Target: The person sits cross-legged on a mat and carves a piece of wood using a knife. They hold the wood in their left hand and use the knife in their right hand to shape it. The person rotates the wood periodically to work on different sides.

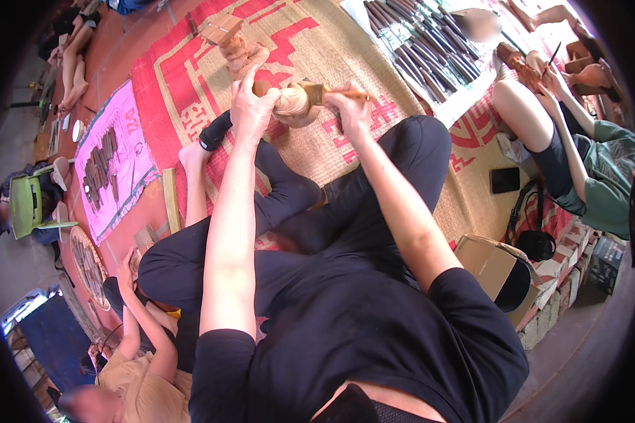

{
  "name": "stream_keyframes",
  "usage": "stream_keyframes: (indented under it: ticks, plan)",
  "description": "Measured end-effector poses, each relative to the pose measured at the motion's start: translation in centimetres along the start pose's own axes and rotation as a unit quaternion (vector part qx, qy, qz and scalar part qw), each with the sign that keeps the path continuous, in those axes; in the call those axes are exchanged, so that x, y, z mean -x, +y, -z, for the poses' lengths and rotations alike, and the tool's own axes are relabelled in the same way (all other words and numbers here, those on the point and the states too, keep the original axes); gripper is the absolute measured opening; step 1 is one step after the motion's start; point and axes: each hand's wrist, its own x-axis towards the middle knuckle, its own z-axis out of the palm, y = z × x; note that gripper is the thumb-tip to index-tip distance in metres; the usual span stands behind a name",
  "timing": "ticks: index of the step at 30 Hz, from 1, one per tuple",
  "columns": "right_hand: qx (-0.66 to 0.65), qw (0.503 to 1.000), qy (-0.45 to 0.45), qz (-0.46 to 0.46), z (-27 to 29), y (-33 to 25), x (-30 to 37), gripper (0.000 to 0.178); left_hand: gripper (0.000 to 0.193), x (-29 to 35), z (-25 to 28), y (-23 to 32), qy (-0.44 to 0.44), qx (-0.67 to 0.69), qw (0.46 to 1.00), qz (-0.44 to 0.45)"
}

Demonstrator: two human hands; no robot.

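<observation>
Over the woven mat, my left hand [251, 107] is closed around a carved wooden figure [245, 56]. It has a square block base at its far end, and its rounded, paler end [294, 107] lies toward my right hand. My right hand [351, 111] grips what looks like a flat brush [360, 96] by its wooden handle. The brush's wide brownish end meets the rounded part of the carving. My fingers cover part of the carving's middle. Both forearms reach forward above my crossed legs.
A red and straw-coloured mat [360, 49] lies under the work. Rows of dark-handled tools [430, 53] rest on a white sheet at far right; more dark tools [102, 166] lie on a pink cloth [130, 120]. A phone [504, 180] and cardboard box [483, 264] are right. Other people sit on both sides.
</observation>
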Motion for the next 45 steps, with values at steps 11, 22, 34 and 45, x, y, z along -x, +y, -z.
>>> stream_keyframes:
  ticks: [11, 22, 34, 45]
  plan:
    - [0.121, 0.984, -0.093, -0.091, -0.1, 3.4, 5.0, 0.015, 0.073, -1.4, -0.5, -0.1, 0.018, -0.039, 0.997, 0.059]
    - [-0.071, 0.995, 0.029, 0.063, 0.7, 0.3, -1.6, 0.016, 0.075, -1.1, 0.0, -0.5, 0.006, -0.005, 0.999, 0.049]
    - [0.026, 0.989, -0.115, -0.090, 0.5, 2.6, 4.3, 0.011, 0.078, -1.9, 0.1, -1.8, 0.014, 0.007, 0.998, 0.056]
    - [-0.107, 0.994, 0.007, -0.019, 1.2, -0.1, 1.1, 0.012, 0.076, -2.3, 0.0, -3.9, 0.017, 0.061, 0.995, 0.078]
